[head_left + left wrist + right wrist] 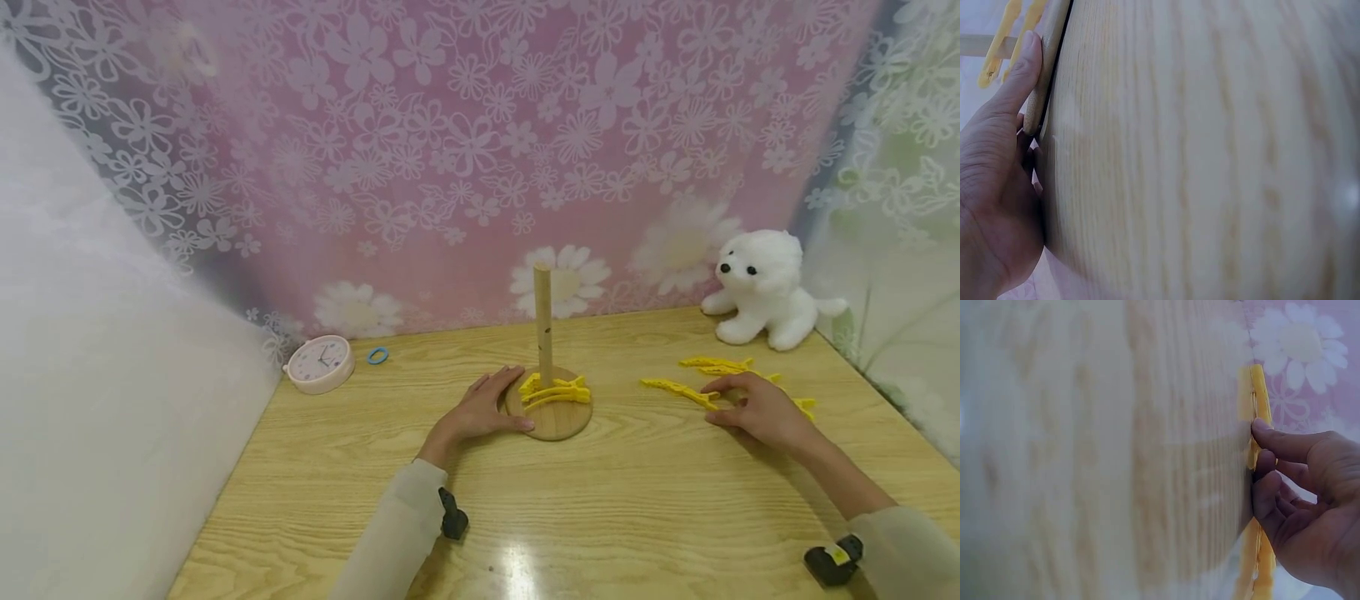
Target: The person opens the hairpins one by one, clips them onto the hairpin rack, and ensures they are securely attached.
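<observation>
A wooden stand [543, 325] with an upright post and a round base [558, 427] is in the middle of the table. My left hand [480, 410] holds the base at its left edge; the left wrist view shows the thumb [1025, 69] over it, other fingers partly hidden. Yellow hair clips [558, 393] lie on the base around the foot of the post. At the right, my right hand [768, 414] pinches a long yellow hair clip [1262, 390] between thumb and fingertips, low at the tabletop. More yellow clips [716, 363] lie behind and beneath that hand, partly covered.
A white plush dog [765, 292] sits at the back right corner, behind the loose clips. Towards the back left are a pink round clock [321, 365] and a small blue ring [377, 356]. Flowered curtains enclose the wooden table [360, 483] behind and at the right.
</observation>
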Action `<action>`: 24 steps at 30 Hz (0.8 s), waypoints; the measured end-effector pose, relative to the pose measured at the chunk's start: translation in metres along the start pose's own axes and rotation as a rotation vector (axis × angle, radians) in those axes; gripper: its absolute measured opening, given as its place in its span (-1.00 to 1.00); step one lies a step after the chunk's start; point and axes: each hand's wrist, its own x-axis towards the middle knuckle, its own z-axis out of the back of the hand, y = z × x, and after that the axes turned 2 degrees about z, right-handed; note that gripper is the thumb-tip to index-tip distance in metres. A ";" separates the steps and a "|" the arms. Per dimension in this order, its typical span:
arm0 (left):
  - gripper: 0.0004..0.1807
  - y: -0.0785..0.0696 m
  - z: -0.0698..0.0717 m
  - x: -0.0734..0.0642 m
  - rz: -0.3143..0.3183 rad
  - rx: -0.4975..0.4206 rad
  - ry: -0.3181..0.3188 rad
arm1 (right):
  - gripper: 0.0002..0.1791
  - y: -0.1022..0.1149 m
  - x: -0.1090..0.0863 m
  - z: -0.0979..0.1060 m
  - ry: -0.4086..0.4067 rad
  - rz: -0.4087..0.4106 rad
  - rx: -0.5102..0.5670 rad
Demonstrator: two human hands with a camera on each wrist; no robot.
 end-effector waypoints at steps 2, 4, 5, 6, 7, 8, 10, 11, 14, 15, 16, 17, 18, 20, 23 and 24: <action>0.13 0.000 0.000 0.000 -0.003 0.002 -0.001 | -0.53 0.001 -0.002 -0.001 0.011 -0.035 0.049; 0.13 0.001 0.000 0.000 -0.004 0.007 0.000 | -0.54 0.002 -0.004 -0.002 0.013 -0.065 0.110; 0.13 0.001 0.000 0.000 -0.004 0.006 0.000 | -0.55 0.003 -0.005 -0.002 0.012 -0.078 0.147; 0.13 0.001 0.000 0.000 -0.004 0.006 0.000 | -0.55 0.004 -0.006 -0.002 0.010 -0.089 0.180; 0.13 0.001 0.000 0.000 -0.005 0.008 0.000 | -0.56 0.005 -0.006 -0.002 0.009 -0.097 0.210; 0.13 0.000 0.000 0.000 -0.007 0.007 -0.001 | -0.57 0.007 -0.006 -0.001 0.006 -0.098 0.220; 0.13 0.000 0.001 0.000 -0.006 0.007 0.002 | -0.57 0.010 -0.005 -0.001 0.001 -0.096 0.224; 0.13 0.000 0.001 0.000 -0.007 0.007 0.002 | -0.57 0.012 -0.003 -0.001 -0.001 -0.098 0.222; 0.13 0.001 0.001 -0.001 -0.007 0.008 -0.001 | -0.55 0.017 0.001 -0.001 -0.008 -0.090 0.226; 0.13 0.002 0.001 -0.001 -0.006 0.008 -0.001 | -0.54 0.020 0.003 -0.002 -0.011 -0.089 0.241; 0.13 0.001 0.001 -0.001 -0.007 0.005 -0.005 | -0.54 0.022 0.005 -0.002 -0.015 -0.089 0.255; 0.13 0.001 0.001 -0.002 -0.007 0.003 -0.007 | -0.54 0.025 0.007 -0.003 -0.021 -0.088 0.267; 0.13 0.001 0.001 -0.002 -0.008 -0.001 -0.009 | -0.53 0.027 0.009 -0.003 -0.029 -0.085 0.287; 0.13 0.001 0.001 -0.002 -0.009 -0.004 -0.012 | -0.52 0.033 0.013 -0.004 -0.048 -0.084 0.324; 0.13 -0.001 0.000 -0.003 -0.006 -0.003 -0.011 | -0.54 0.043 0.017 -0.005 -0.087 -0.063 0.343; 0.13 -0.001 0.000 -0.003 -0.005 -0.002 -0.011 | -0.54 0.046 0.019 -0.006 -0.096 -0.049 0.356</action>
